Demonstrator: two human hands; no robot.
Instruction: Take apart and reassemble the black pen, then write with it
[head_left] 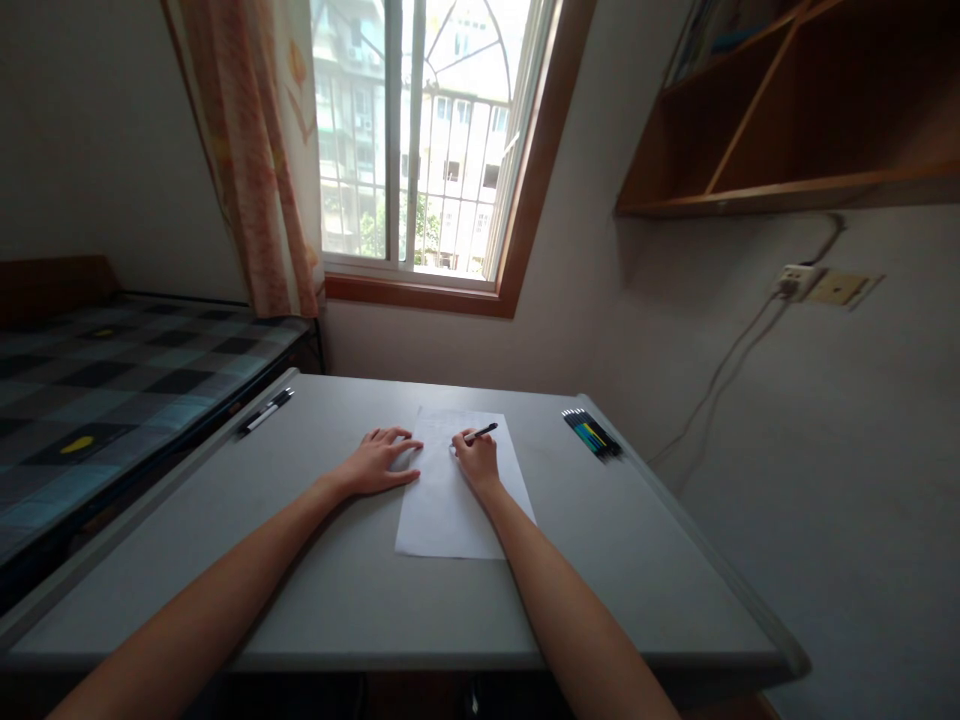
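A white sheet of paper [450,500] lies on the grey desk [315,560] in front of me. My right hand [475,459] rests on the sheet's upper part, closed round a black pen [482,432] whose tip touches the paper. My left hand [379,462] lies flat with fingers spread at the sheet's left edge, fingertips touching the paper.
A second pen [266,411] lies near the desk's far left edge. Several coloured pens [592,434] sit in a row at the far right. A bed with a checked cover [97,400] stands left; a window, curtain, wall shelf [787,110] and socket with cable lie beyond.
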